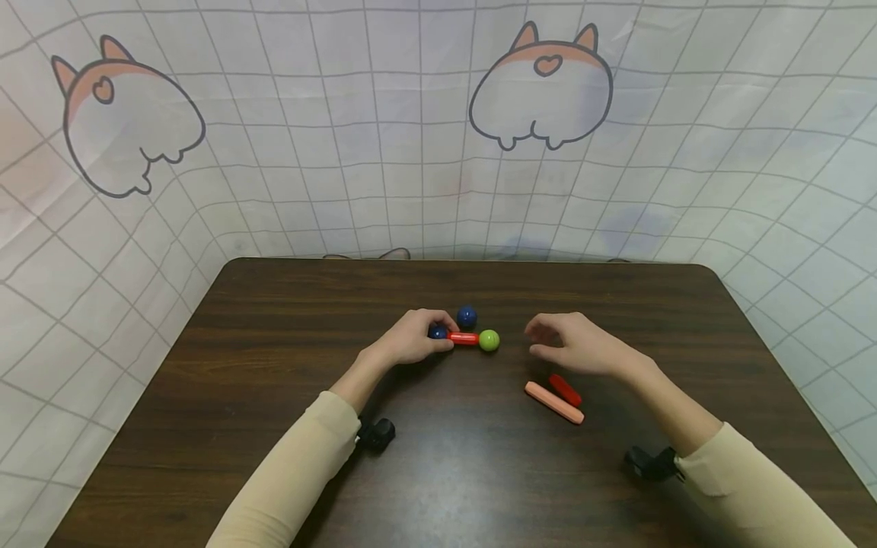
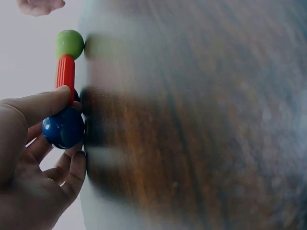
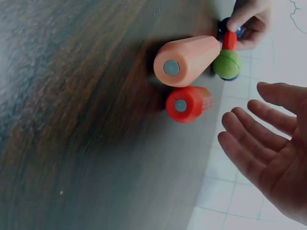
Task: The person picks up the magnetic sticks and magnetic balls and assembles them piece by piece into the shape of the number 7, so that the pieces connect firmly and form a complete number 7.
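Note:
My left hand pinches a short red rod between thumb and fingers, close to the blue ball at its near end. At the rod's other end sits a green ball. A second blue ball lies just behind the rod on the table. My right hand hovers to the right of the green ball, fingers loosely bent and nothing in them. In front of it lie a loose red rod and a longer peach rod, with grey discs in their ends in the right wrist view.
Everything rests on a dark wood-grain table. Behind it hangs a white grid-patterned curtain with cartoon drawings. Black wrist cameras are strapped at both cuffs, and a thin cable shows behind the far edge.

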`<state>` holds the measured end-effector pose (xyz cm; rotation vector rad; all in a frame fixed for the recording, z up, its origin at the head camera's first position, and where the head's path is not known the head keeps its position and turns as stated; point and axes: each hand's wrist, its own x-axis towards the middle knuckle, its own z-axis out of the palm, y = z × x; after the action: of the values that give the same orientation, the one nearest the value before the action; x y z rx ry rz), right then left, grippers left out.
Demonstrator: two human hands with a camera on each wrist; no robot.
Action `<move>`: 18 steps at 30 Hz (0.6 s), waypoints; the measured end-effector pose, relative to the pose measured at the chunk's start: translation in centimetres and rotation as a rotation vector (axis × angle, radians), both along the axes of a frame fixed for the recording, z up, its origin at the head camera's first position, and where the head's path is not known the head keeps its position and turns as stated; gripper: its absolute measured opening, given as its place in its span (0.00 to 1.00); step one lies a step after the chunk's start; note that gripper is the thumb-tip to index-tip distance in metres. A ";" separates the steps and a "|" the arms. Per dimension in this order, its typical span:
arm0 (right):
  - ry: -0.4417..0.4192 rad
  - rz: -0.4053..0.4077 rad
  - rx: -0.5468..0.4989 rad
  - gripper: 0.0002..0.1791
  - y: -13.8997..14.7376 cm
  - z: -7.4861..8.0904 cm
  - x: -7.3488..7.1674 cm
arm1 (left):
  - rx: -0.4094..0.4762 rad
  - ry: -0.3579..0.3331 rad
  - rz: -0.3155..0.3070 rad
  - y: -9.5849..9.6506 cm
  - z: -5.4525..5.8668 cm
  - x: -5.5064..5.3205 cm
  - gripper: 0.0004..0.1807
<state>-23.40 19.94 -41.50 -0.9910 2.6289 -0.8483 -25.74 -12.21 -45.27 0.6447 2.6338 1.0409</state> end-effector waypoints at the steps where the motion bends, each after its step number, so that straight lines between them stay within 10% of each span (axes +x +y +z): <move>1: -0.002 -0.002 0.003 0.15 0.1 0.1 0.0 | 0.000 -0.001 0.000 0.0 0.0 0.0 0.10; 18: -0.015 -0.035 0.007 0.16 1.9 0.0 1.4 | -0.001 -0.005 0.000 -0.1 -0.1 -0.1 0.10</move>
<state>-22.00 21.84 -41.53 -0.9360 2.6419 -0.8504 -25.85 -12.33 -45.32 0.6412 2.6293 1.0394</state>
